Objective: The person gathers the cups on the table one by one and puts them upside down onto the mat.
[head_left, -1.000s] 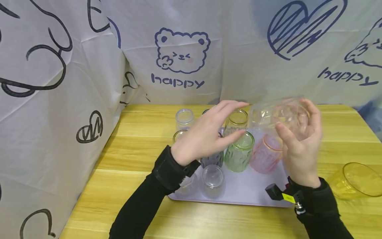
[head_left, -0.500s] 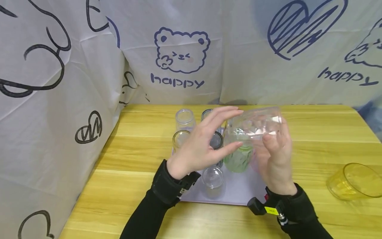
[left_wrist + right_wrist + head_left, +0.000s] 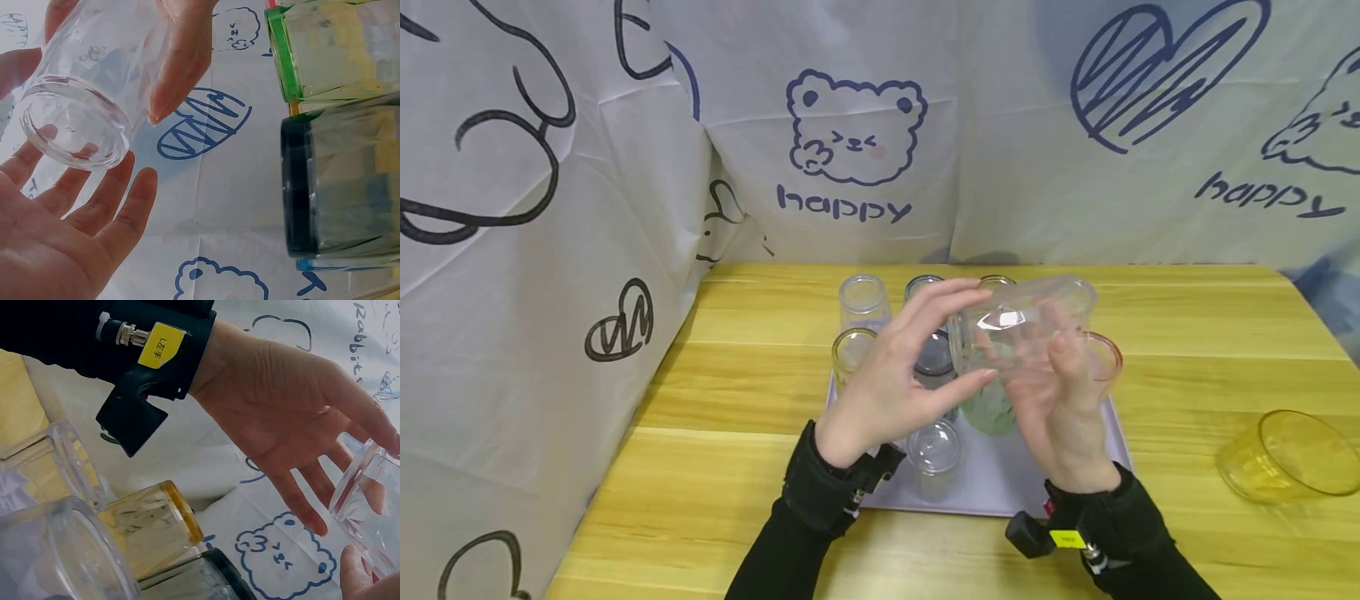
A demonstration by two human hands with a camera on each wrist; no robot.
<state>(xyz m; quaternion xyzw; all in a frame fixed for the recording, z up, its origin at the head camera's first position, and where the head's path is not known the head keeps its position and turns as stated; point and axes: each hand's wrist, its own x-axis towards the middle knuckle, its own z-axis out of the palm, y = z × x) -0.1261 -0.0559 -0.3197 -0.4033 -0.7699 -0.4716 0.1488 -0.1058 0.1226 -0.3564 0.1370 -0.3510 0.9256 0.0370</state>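
In the head view, a clear glass tumbler [image 3: 1011, 321] is tipped on its side above the tray, and my right hand [image 3: 1067, 408] grips it by its right part, thumb in front. My left hand [image 3: 887, 375] is at the tumbler's left end, thumb and fingers spread around it. The left wrist view shows the round end of the tumbler [image 3: 81, 131] right over the extended fingers of the left hand [image 3: 75, 212]. Underneath, a green glass [image 3: 988, 412] and a pink glass [image 3: 1107, 367] are partly covered by the held tumbler.
A pale purple tray [image 3: 1000, 487] on the wooden table bears several glasses, among them a dark grey glass [image 3: 936, 375] and a small clear glass [image 3: 936, 454]. A yellow glass [image 3: 1285, 458] stands at the right, off the tray. A printed cloth [image 3: 857, 233] hangs behind.
My right hand has carried the clear tumbler leftward to the left hand, uncovering part of the pink glass. The left hand has shifted slightly left and down, its fingers still spread.
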